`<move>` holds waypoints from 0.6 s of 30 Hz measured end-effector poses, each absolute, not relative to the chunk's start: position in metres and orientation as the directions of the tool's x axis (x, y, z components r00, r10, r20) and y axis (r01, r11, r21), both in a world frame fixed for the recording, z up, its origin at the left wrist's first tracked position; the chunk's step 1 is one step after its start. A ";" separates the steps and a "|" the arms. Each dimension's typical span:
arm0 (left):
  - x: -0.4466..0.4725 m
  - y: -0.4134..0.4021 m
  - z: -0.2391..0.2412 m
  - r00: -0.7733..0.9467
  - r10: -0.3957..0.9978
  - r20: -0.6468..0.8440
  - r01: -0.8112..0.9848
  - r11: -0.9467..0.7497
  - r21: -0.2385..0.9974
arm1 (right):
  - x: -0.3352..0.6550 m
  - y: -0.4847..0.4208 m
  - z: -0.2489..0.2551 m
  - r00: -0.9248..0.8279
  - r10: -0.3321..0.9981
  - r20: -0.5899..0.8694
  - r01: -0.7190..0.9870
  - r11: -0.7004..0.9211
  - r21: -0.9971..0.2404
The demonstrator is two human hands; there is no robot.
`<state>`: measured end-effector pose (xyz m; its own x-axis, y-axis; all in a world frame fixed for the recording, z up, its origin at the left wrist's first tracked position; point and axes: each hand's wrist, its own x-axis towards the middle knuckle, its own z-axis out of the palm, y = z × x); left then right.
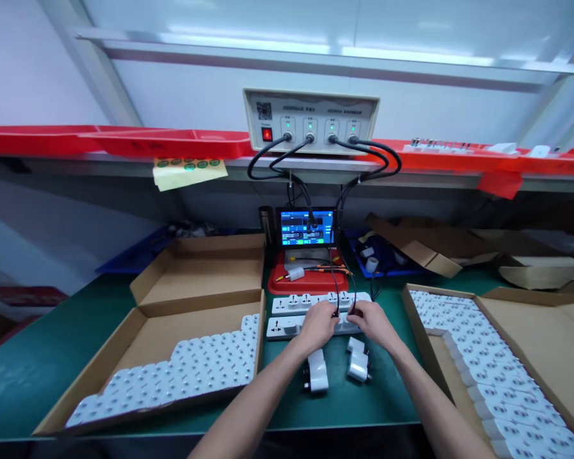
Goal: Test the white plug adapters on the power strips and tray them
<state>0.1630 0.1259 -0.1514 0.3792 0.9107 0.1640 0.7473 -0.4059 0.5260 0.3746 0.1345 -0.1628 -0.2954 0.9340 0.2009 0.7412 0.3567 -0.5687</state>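
Note:
My left hand (pixel 319 324) is closed on the end of a thin black cable (pixel 336 287) over the front white power strip (pixel 278 327). Just to its right, my right hand (pixel 370 320) pinches a second black cable (pixel 354 288) above the same strip. The fingers hide the cable tips and part of the strip's sockets, so what the plugs go into cannot be made out. Behind it lies another white power strip (pixel 281 306). Closer to me, white plug-in chargers (pixel 318 373) lie on the green mat below my left hand, and more white chargers (pixel 358 364) below my right.
Open cardboard boxes of white chargers flank me, one on the left (pixel 146 347) and one on the right (pixel 463 299). A red tray (pixel 277 280) and a lit screen (pixel 307 227) stand behind the strips. Above, a cabled tester box (pixel 316 105) sits on the shelf.

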 end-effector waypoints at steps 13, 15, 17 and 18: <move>0.047 0.112 -0.153 0.111 0.962 0.251 0.583 -0.268 0.767 | 0.307 0.130 -0.146 -0.452 0.861 0.233 0.528 0.469 -0.708; 0.028 0.111 -0.158 0.082 0.977 0.196 0.590 -0.206 0.780 | 0.288 0.133 -0.148 -0.480 0.846 0.231 0.525 0.488 -0.697; 0.020 0.111 -0.161 0.078 0.983 0.166 0.594 -0.179 0.784 | 0.274 0.138 -0.151 -0.496 0.841 0.217 0.538 0.494 -0.683; 0.020 0.111 -0.162 0.081 0.984 0.161 0.593 -0.177 0.785 | 0.269 0.140 -0.152 -0.501 0.841 0.206 0.550 0.493 -0.674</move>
<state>0.0198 0.1108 -0.1622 0.0805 0.9836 0.1614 0.5932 -0.1774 0.7853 0.2689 0.1399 -0.1516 -0.5011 0.8406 0.2057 0.5504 0.4930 -0.6738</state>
